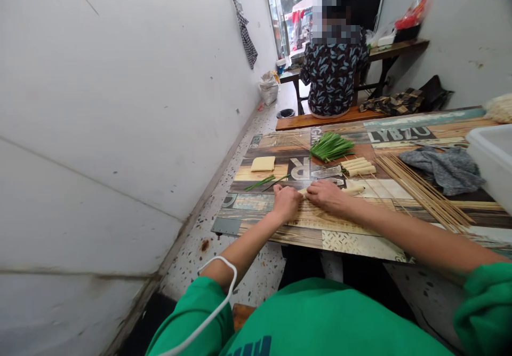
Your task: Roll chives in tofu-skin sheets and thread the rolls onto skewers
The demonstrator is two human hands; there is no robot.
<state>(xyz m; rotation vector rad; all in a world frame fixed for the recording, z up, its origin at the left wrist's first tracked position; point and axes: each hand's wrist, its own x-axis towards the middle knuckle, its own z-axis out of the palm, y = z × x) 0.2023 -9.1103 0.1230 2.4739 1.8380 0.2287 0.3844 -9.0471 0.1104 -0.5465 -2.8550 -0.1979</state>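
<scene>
My left hand (287, 203) and my right hand (326, 196) are close together on the table, fingers closed on a pale yellow roll (304, 191) that shows only in the gap between them. Most of this roll is covered by my fingers. Just beyond my right hand lies another pale roll (355, 190). A small pile of finished rolls (358, 167) rests farther back, beside a flat blade (327, 172). Loose green stalks (260, 183), like chives, lie behind my left hand, near a stack of square pale yellow sheets (263, 164).
A bunch of cut green stalks (331, 147) lies at the table's back. Many thin wooden skewers (428, 193), a grey cloth (444, 169) and a white plastic tub (494, 150) are on the right. Another person (334, 73) sits ahead on a bench (294, 124), back turned.
</scene>
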